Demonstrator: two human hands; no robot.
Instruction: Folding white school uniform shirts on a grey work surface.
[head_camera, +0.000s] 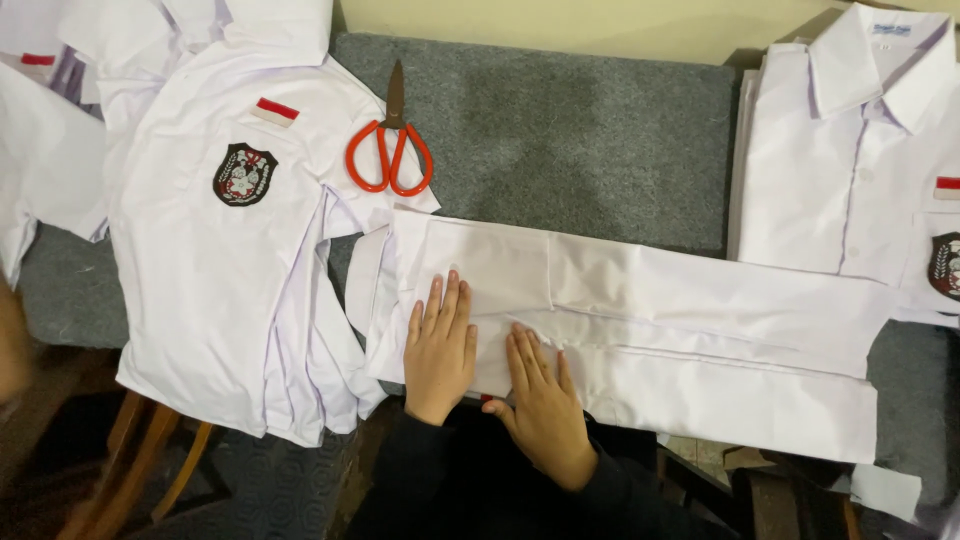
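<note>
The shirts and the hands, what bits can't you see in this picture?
- Folded white shirt: its front, turned under, head view.
- Left hand and right hand: palms, pressed flat on the cloth.
- Right shirt stack: cut off by the frame edge.
- Scissors: blade tips, dark and blurred.

Left hand (440, 347) and right hand (542, 400) flat, side by side.

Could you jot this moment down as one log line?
left hand flat on folded white shirt | right hand flat beside it | red-handled scissors on grey mat

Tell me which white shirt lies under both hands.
The long folded shirt in the middle; the others, a badged stack at left and a collared pile at right, lie untouched.
</note>
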